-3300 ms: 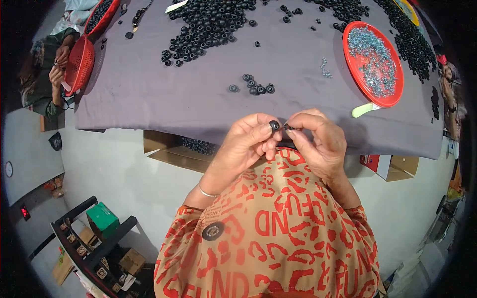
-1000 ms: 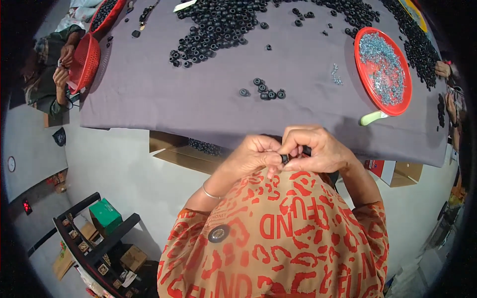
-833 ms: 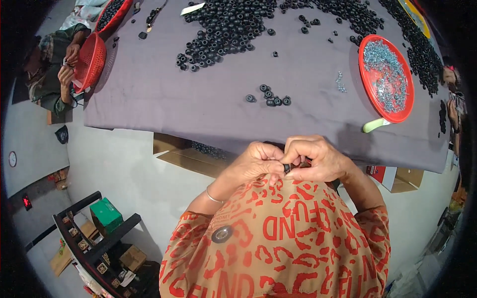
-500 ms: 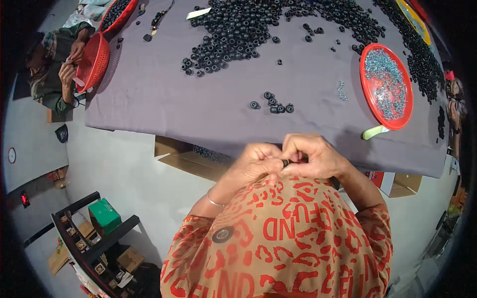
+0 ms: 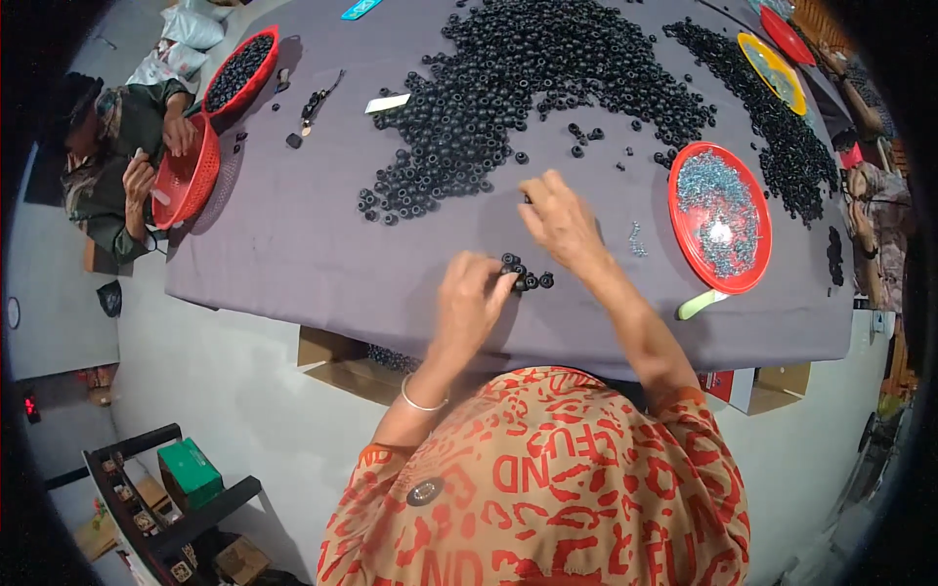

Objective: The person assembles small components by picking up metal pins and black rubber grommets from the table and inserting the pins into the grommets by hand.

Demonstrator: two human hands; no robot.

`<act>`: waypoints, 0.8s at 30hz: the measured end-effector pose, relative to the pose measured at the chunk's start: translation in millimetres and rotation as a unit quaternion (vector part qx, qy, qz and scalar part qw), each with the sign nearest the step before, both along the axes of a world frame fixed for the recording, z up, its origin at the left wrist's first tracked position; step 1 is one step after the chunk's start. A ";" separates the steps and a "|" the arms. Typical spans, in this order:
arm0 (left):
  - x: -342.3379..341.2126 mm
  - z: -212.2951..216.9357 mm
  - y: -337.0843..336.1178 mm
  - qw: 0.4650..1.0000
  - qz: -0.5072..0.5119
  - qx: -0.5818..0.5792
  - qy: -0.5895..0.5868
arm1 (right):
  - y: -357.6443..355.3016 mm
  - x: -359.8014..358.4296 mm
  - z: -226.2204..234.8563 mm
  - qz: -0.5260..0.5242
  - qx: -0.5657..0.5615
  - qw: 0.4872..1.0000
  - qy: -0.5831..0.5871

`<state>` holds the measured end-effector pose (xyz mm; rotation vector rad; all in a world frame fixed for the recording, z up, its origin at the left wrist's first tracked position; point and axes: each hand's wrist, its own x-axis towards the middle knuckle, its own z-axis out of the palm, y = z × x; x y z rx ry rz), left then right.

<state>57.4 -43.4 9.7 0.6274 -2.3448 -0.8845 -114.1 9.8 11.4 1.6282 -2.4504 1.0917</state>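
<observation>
- Near the table's front edge, the left hand (image 5: 469, 303) rests with fingers curled down on a small cluster of black rings (image 5: 526, 277); whether it pinches one cannot be told.
- Right hand (image 5: 562, 223) — loosely open, fingers spread, nothing visibly held — reaches towards the large heap of black rings (image 5: 532, 88) farther back on the grey table (image 5: 293, 244).
- Step in hand, as judged: setting a ring down and fetching another; the next move calls for a fine pinch on a single ring.
- Red round tray (image 5: 720, 217) at the right holds small silvery-blue metal bits.
- Red basket (image 5: 239, 70), far left, holds black rings; a second red basket (image 5: 191, 171) — held by another person — has contents unclear.
</observation>
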 end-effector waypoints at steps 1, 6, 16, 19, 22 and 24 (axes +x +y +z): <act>-0.8 1.0 1.4 1.000 -0.003 0.001 0.001 | -3.1 -0.1 -1.9 0.001 0.041 0.998 0.049; 0.8 12.9 -5.7 0.999 0.004 -0.032 0.004 | 23.8 -9.1 -8.0 0.012 0.041 0.998 0.056; -21.3 18.5 -10.9 0.997 -0.061 -0.046 0.001 | -56.3 -5.2 1.2 0.128 -0.035 0.981 0.139; -16.8 16.3 -7.7 0.994 -0.071 -0.086 -0.010 | -60.7 -0.4 -14.5 0.099 -0.038 0.979 0.173; -18.4 10.8 -1.4 0.994 -0.063 -0.087 -0.038 | -31.0 -16.2 -19.8 0.095 -0.028 0.982 0.158; -22.1 17.4 2.6 0.991 -0.076 -0.094 -0.049 | -18.0 -17.8 -18.3 0.089 -0.037 0.983 0.158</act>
